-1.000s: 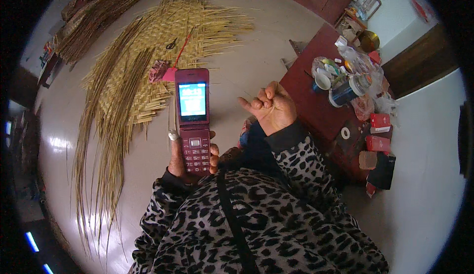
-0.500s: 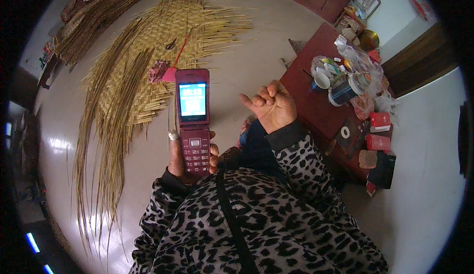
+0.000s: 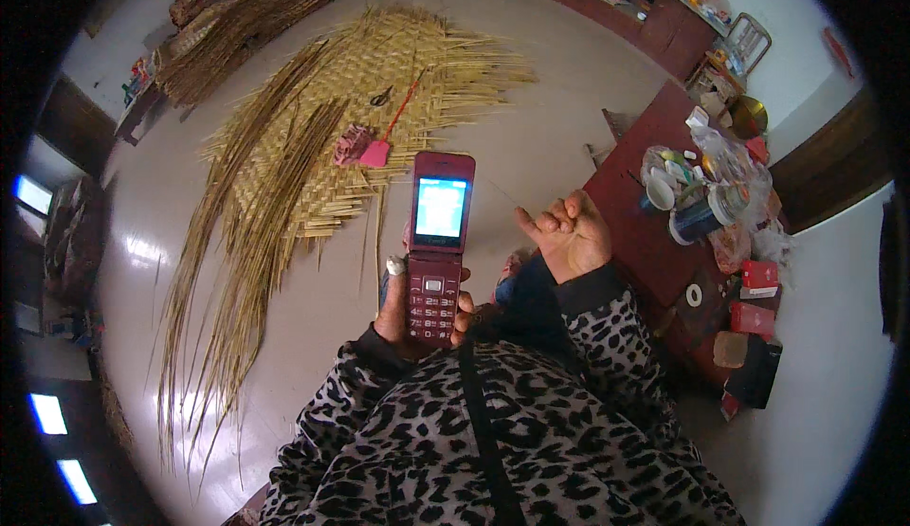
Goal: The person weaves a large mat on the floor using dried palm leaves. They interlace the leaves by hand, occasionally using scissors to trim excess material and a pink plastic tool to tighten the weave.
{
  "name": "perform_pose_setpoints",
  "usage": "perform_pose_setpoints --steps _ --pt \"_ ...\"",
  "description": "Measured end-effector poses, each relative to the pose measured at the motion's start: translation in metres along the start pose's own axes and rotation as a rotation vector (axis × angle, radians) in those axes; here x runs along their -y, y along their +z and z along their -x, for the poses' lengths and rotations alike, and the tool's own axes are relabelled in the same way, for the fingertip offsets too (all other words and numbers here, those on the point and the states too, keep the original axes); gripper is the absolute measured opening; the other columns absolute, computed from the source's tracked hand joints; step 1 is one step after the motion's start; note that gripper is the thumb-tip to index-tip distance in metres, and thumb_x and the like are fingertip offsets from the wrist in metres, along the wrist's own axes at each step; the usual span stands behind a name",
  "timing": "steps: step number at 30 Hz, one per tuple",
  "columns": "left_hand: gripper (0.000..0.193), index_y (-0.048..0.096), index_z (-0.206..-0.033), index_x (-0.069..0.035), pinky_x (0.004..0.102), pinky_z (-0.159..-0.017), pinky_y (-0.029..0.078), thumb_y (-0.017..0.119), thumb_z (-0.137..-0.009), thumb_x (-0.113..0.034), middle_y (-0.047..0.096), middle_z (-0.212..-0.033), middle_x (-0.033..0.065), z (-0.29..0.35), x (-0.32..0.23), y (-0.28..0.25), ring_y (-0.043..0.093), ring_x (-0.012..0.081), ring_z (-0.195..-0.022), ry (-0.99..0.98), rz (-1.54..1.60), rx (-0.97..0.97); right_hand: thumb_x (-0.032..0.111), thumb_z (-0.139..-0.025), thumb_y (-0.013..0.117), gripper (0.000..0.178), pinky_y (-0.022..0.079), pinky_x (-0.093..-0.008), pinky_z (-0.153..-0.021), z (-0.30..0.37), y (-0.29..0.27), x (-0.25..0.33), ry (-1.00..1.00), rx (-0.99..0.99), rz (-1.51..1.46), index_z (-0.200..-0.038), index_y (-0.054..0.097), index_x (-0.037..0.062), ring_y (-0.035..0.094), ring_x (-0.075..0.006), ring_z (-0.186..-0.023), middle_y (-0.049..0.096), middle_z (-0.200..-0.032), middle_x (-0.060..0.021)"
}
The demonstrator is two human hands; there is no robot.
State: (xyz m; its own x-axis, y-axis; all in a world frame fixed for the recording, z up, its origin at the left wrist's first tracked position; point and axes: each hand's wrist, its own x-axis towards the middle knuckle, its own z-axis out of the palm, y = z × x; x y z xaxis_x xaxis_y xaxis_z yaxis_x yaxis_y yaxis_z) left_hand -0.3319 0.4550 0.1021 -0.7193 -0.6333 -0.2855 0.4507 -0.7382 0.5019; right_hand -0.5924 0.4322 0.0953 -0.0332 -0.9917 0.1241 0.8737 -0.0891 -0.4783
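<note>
While the left hand grips a maroon flip phone, the empty right hand half-curls near a blue-and-white cylindrical canister, contents unclear

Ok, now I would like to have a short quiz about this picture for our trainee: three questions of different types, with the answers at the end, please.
1. Which hand holds the dark red flip phone?
2. True or false: the flip phone is folded shut.
3. Fill in: the dark scissors lie on the ____.

Key
1. The left hand.
2. False: it is unfolded, and its screen is lit.
3. Woven mat.
</note>
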Motion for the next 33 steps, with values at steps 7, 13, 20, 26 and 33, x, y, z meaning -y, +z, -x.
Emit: perform_pose_setpoints --steps 7,13,20,26,33 --pt "0.095 0.047 -0.128 -0.007 0.0379 -0.06 0.052 0.03 -0.077 -0.085 0.065 -0.094 0.0133 -0.001 0.0 -0.006 0.063 0.0241 -0.073 -0.031 0.037 0.047 0.009 -0.079 0.062 0.01 0.035 -0.0538 -0.104 0.001 -0.002 0.0 0.005 -0.007 0.016 -0.075 0.054 0.013 0.056 -0.0171 -0.066 0.052 -0.062 0.001" --pt "0.096 0.045 -0.13 -0.007 0.0368 -0.062 0.053 0.031 -0.076 -0.086 0.065 -0.095 0.0124 -0.002 -0.001 -0.009 0.064 0.0238 -0.076 -0.021 -0.013 0.092 0.01 -0.08 0.062 0.008 0.037 -0.0537 -0.102 -0.002 -0.008 -0.001 -0.01 0.039 -0.017 -0.078 0.054 0.0125 0.057 -0.0194 -0.072 0.054 -0.065 -0.0007" --pt "0.097 0.046 -0.129 -0.005 0.0376 -0.061 0.052 0.029 -0.077 -0.085 0.064 -0.094 0.0131 0.002 0.003 -0.006 0.062 0.0242 -0.073 -0.056 -0.044 0.015 0.017 -0.089 0.057 0.02 0.04 -0.0441 -0.102 -0.004 0.029 0.007 0.045 -0.088 0.182 -0.107 0.063 0.0101 0.06 -0.0213 -0.097 0.064 -0.106 -0.0079" --pt "0.095 0.049 -0.126 -0.005 0.0379 -0.062 0.053 0.027 -0.079 -0.084 0.065 -0.091 0.0125 0.0 0.003 -0.001 0.063 0.0242 -0.072 -0.07 -0.144 -0.028 0.03 -0.097 0.049 0.034 0.043 -0.0293 -0.095 -0.032 0.077 -0.006 0.158 -0.011 0.796 -0.119 0.06 0.0068 0.055 -0.0142 -0.108 0.061 -0.116 -0.0044" --pt "0.087 0.051 -0.122 -0.007 0.04 -0.058 0.054 0.031 -0.081 -0.081 0.066 -0.088 0.0111 -0.003 0.003 -0.007 0.065 0.0246 -0.07 0.002 -0.006 -0.136 0.019 -0.093 0.057 0.025 0.048 -0.0357 -0.09 0.009 0.115 -0.022 -0.254 0.289 1.363 -0.112 0.061 0.0045 0.062 -0.0193 -0.097 0.065 -0.103 -0.0099"
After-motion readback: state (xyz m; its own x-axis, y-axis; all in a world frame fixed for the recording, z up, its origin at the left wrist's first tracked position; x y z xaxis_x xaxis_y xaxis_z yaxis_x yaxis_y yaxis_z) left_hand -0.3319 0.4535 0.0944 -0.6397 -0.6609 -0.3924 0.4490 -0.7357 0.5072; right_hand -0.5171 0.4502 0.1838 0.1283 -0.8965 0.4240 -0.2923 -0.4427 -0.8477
